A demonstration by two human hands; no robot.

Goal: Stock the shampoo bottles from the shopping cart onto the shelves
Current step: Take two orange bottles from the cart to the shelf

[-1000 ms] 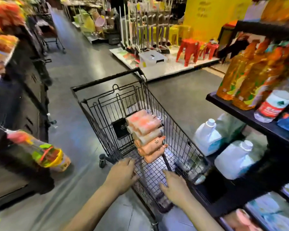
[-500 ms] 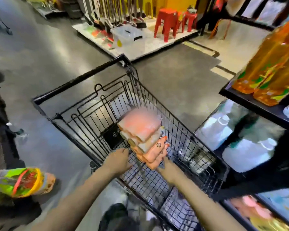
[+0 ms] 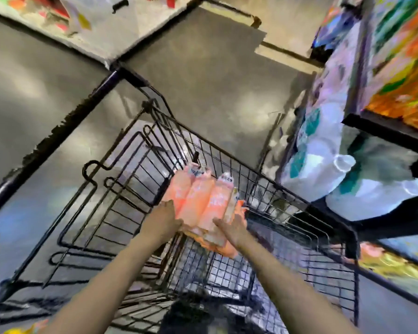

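The shampoo bottles (image 3: 200, 206) are now tipping upright between both hands, above the shopping cart (image 3: 275, 189); left hand (image 3: 163, 219) and right hand (image 3: 232, 229) are gripping opposite sides, caps pointing away.

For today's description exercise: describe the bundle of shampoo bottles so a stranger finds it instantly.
Find the black wire shopping cart beside the dark shelves. Above its basket, left hand and right hand hold the bundle of shampoo bottles between them: peach-orange, unlike the white jugs shelved nearby.
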